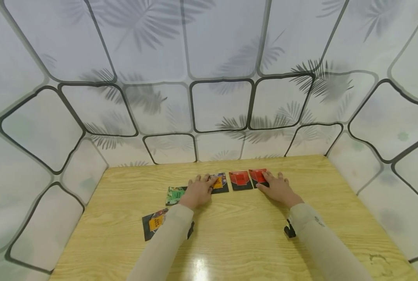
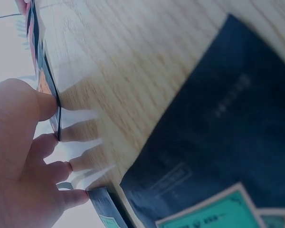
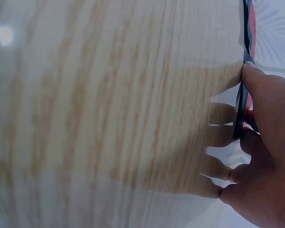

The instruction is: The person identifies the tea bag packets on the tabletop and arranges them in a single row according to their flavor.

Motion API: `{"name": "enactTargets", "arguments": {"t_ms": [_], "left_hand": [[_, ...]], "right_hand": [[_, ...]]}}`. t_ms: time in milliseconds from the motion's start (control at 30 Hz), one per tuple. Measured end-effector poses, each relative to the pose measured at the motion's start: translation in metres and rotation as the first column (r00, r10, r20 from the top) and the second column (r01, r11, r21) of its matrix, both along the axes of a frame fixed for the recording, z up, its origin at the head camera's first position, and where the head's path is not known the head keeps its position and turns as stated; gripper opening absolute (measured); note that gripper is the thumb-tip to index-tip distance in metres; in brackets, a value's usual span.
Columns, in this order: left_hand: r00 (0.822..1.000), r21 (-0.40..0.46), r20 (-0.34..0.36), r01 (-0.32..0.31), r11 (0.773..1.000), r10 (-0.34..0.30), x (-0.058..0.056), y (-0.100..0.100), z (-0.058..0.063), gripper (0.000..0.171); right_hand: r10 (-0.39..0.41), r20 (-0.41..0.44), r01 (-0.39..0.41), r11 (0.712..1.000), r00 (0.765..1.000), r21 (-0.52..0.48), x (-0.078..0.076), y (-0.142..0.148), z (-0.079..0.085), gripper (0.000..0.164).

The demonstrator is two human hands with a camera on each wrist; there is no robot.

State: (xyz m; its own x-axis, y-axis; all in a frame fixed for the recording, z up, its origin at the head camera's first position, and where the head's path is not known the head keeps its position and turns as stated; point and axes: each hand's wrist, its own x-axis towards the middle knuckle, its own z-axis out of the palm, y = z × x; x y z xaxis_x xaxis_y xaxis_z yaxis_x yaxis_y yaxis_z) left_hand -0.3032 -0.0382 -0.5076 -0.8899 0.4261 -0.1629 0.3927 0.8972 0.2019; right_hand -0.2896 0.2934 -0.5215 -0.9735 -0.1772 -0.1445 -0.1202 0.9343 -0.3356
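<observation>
Several flat dark packets with coloured labels lie on the table. My left hand (image 1: 199, 192) rests with spread fingers on an orange-labelled packet (image 1: 224, 184), its thumb at the near edge in the left wrist view. Left of that hand is a green-labelled packet (image 1: 174, 195), partly covered. My right hand (image 1: 278, 188) touches the rightmost red packet (image 1: 256, 177), thumb at its near edge and fingers on its right part. Another red packet (image 1: 240, 181) lies just left of it, a narrow gap between them.
A second orange-labelled packet (image 1: 150, 227) lies nearer, at the left, partly under the left sleeve (image 1: 165, 246). A dark packet with a teal label (image 2: 218, 118) fills much of the left wrist view. Patterned curtain-like walls (image 1: 221, 105) surround the wooden table (image 1: 237, 242).
</observation>
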Motion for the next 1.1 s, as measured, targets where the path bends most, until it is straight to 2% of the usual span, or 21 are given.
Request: {"name": "enactTargets", "arguments": {"t_ms": [400, 600, 667, 800, 1000, 1100], "left_hand": [[1.000, 0.015, -0.001, -0.007, 1.000, 0.007, 0.002, -0.003, 0.002, 0.054], [1.000, 0.138, 0.002, -0.002, 0.990, 0.002, 0.004, -0.012, -0.003, 0.055], [1.000, 0.171, -0.008, 0.010, 0.985, -0.009, 0.005, -0.019, -0.002, 0.055], [0.999, 0.167, -0.041, 0.033, 0.985, -0.027, 0.011, -0.036, 0.004, 0.054], [0.999, 0.220, -0.038, 0.003, 0.975, 0.006, 0.028, -0.075, 0.013, 0.053], [0.999, 0.221, -0.031, -0.008, 0.975, 0.015, 0.037, -0.095, 0.013, 0.053]], "right_hand": [[0.004, -0.006, -0.004, 1.000, 1.000, -0.011, 0.002, -0.006, 0.004, 0.078], [0.005, -0.014, -0.005, 1.000, 1.000, -0.010, 0.001, -0.005, 0.000, 0.079], [0.001, -0.013, -0.001, 1.000, 1.000, -0.016, 0.002, -0.003, 0.000, 0.079], [-0.005, -0.007, 0.005, 1.000, 1.000, -0.020, 0.001, -0.002, 0.000, 0.079], [0.004, -0.019, -0.004, 1.000, 1.000, -0.018, 0.001, -0.004, 0.002, 0.078], [0.006, -0.022, -0.006, 1.000, 1.000, -0.012, 0.002, -0.004, 0.002, 0.078]]}}
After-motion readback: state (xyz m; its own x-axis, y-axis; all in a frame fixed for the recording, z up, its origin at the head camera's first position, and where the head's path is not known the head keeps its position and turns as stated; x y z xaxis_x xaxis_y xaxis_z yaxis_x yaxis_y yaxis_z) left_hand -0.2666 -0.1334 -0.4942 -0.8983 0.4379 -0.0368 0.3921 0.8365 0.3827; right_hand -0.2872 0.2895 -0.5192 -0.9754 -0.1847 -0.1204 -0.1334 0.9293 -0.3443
